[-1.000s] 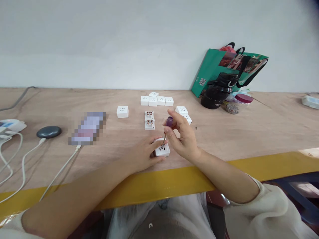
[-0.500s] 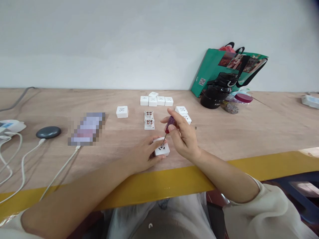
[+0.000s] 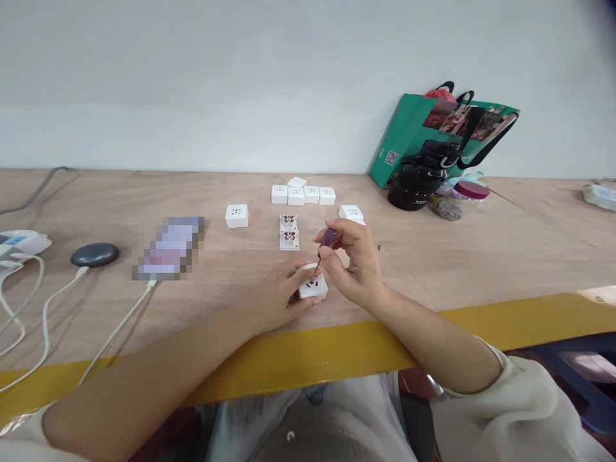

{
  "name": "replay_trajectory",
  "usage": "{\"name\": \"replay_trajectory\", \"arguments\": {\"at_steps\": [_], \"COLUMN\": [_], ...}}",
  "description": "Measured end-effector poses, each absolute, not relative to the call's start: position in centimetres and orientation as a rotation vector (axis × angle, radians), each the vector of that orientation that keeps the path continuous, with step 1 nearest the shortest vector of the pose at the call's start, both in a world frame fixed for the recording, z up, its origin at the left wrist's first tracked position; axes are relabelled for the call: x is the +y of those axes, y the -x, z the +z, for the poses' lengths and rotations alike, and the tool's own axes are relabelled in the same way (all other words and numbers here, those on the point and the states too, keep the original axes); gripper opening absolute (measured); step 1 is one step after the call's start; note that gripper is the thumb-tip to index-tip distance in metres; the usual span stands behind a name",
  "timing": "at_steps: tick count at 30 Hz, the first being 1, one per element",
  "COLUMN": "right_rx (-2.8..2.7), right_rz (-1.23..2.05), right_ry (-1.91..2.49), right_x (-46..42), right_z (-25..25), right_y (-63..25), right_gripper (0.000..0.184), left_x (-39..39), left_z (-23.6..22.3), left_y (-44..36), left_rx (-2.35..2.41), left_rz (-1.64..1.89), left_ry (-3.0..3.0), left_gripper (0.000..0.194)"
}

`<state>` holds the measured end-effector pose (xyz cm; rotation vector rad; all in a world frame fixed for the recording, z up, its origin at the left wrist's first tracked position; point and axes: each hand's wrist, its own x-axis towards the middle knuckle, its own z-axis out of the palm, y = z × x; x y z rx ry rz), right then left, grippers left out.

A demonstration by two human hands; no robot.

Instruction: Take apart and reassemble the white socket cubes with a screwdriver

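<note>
My left hand (image 3: 272,298) grips a square white wall socket (image 3: 314,290) on the tabletop, its fingers wrapped around the socket's side. My right hand (image 3: 356,266) pinches a small screwdriver (image 3: 329,239) with a translucent purple handle between thumb and fingers. The screwdriver's thin shaft slants down, and its tip sits in the socket's face. Two opened socket cores with copper terminals (image 3: 289,232) lie just beyond the hands. Another white socket (image 3: 350,212) stands partly hidden behind my right hand.
Several white sockets (image 3: 303,194) are grouped at the back, with a single socket (image 3: 237,215) to their left. A pixelated phone (image 3: 168,249), dark puck (image 3: 95,255) and white cables (image 3: 29,308) lie left. A black bottle (image 3: 418,176) and green bag (image 3: 423,122) stand back right.
My right fingers have shifted on the screwdriver handle, which has turned slightly. Its tip remains in the socket, and my right hand now covers more of the socket behind it.
</note>
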<state>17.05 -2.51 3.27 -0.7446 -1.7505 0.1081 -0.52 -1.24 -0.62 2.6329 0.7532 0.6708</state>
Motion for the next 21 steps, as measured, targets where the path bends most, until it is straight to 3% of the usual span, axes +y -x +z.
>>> {"name": "replay_trajectory", "arguments": {"at_steps": [5, 11, 15, 19, 21], "right_rx": [-1.727, -1.639, -1.550, -1.934, -2.196], "right_rz": [0.080, 0.296, 0.149, 0.017, 0.028], "right_ry": [0.746, 0.725, 0.705, 0.808, 0.867], "right_x": [-2.5, -2.5, -2.4, -2.6, -2.6], "right_z": [3.4, 3.6, 4.6, 5.2, 4.8], "right_y": [-17.1, -17.0, -18.1, -19.8, -20.1], "right_gripper": [0.038, 0.034, 0.028, 0.015, 0.031], "left_x": [-1.2, -1.2, -1.2, -1.0, -0.9], "left_z": [-0.7, -0.1, 0.2, 0.2, 0.3], "left_y": [0.6, 0.5, 0.5, 0.6, 0.7], "left_rx": [0.748, 0.716, 0.771, 0.861, 0.924], "left_rz": [0.706, 0.746, 0.710, 0.757, 0.783], "left_ry": [-2.651, -2.597, -2.539, -2.366, -2.250], "left_gripper": [0.041, 0.040, 0.039, 0.037, 0.039]}}
